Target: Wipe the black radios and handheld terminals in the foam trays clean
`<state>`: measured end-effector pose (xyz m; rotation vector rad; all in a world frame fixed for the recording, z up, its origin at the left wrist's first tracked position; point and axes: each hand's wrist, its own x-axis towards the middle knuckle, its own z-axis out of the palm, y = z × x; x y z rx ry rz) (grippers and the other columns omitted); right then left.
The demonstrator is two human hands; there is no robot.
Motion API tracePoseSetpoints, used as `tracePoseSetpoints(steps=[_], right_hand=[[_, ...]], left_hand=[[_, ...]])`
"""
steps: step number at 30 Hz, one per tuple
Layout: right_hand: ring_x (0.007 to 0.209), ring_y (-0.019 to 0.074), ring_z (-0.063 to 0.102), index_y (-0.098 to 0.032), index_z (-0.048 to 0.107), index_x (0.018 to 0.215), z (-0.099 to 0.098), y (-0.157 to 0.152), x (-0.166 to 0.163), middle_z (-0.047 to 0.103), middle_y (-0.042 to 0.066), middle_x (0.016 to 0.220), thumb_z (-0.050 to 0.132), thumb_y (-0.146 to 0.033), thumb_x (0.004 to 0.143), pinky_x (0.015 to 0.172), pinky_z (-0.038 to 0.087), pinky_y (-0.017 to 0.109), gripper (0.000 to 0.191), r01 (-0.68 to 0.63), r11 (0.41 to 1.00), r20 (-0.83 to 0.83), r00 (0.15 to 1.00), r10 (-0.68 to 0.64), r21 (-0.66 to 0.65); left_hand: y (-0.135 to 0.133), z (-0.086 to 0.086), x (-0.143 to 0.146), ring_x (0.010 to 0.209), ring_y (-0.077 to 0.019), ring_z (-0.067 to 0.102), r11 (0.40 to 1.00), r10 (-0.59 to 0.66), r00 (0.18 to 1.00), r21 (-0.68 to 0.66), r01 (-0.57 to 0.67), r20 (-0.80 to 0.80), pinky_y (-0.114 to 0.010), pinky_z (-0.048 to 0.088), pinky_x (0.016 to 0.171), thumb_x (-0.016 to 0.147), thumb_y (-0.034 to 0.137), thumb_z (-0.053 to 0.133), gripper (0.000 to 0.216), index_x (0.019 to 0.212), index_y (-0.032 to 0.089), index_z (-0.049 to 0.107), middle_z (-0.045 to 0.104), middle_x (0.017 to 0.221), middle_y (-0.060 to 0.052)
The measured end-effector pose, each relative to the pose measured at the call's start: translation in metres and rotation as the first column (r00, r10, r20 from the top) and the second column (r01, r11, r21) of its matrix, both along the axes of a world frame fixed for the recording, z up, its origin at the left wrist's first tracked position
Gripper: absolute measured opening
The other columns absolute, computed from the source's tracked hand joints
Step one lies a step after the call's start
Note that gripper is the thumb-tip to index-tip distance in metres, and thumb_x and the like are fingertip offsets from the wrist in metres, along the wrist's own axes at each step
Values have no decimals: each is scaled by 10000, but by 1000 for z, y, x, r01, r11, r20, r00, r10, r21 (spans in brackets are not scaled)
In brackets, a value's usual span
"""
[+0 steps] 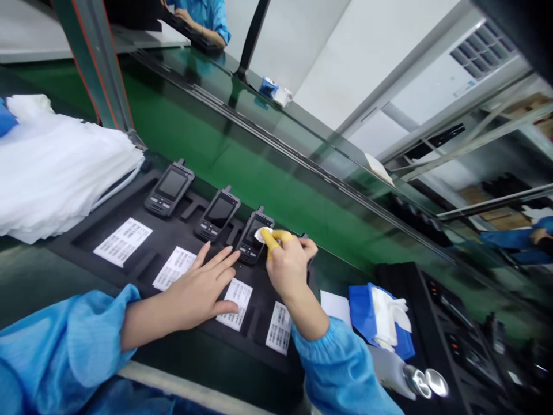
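My right hand, with yellow finger cots on its fingers, pinches a small white wipe against the screen of a black handheld radio. My left hand lies with fingers spread over the black foam tray, its fingertips close to the lower end of that radio. Left of it in the tray rest a second radio and a third radio, both screen up. Another device is mostly hidden behind my right hand. Barcode label sheets lie in the tray's front slots.
A stack of white sheets is at the left. On the right are a blue-and-white wipe pack, a bottle with a metal top and another black tray of devices. A green conveyor belt runs behind. Across it, a co-worker's arm shows.
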<state>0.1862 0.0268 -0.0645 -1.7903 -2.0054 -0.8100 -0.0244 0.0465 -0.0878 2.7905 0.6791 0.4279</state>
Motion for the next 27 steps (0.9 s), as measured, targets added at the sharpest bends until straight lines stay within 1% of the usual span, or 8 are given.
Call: tracePoseSetpoints(steps=[3,6,10,14,16,21,24,27], right_hand=[[802,156,478,-205,672,758,-2,31,-11,638,26,892,495,-28,769,847,210,392,251,-14,1000,51,999,15,-18],[812,162,476,-203,665,729,-5,38,-6,642,26,894,484,-36,786,863,197,406,252,-12,999,86,996,15,-36],[804,162,477,-207,672,748,-13,15,3,646,30,892,462,-30,779,853,210,401,277,18,999,82,997,-15,-40],[791,152,484,-219,675,917,-23,-18,-12,651,27,931,483,-60,796,850,224,394,278,-122,981,55,990,131,-152],[784,146,487,-222,667,955,-24,-22,-18,651,16,913,486,-63,800,851,227,387,287,-162,972,41,984,171,-169],[808,158,483,-227,681,866,-9,16,-9,642,23,903,453,-38,795,857,208,404,305,-43,999,41,998,45,-33],[803,167,472,-222,678,750,-3,34,-6,631,25,855,454,-33,793,855,202,414,296,2,997,48,999,2,-75],[819,168,476,-218,682,805,-8,23,-14,634,29,895,452,-42,802,850,206,409,290,-48,989,47,997,55,-137]], left_hand=[[0,1,0,1367,-317,290,1000,17,1000,-21,-18,-19,-572,100,1110,862,601,474,560,1165,141,574,410,1433,-156],[-1,0,1,1364,-318,297,998,32,999,-50,-34,-28,-569,85,1111,856,606,479,560,1157,145,581,418,1430,-150],[-1,0,2,1368,-316,288,995,18,1000,-100,-20,-24,-577,76,1111,861,594,484,554,1167,142,576,409,1436,-149],[-1,0,3,1373,-329,271,990,32,999,-135,-34,-19,-605,90,1098,855,572,514,521,1136,139,582,421,1424,-165],[-1,1,3,1371,-336,273,989,34,999,-146,-37,-22,-610,99,1094,846,566,533,510,1118,137,583,428,1418,-168],[-1,5,2,1367,-334,284,987,18,999,-161,-23,-31,-611,100,1093,844,549,548,506,1144,142,570,415,1429,-161],[-1,6,2,1368,-341,278,985,24,998,-169,-33,-55,-626,100,1086,846,547,548,506,1138,135,570,400,1438,-161],[-1,7,2,1369,-349,271,986,25,998,-163,-36,-65,-634,106,1080,846,554,542,518,1149,135,565,386,1446,-166]])
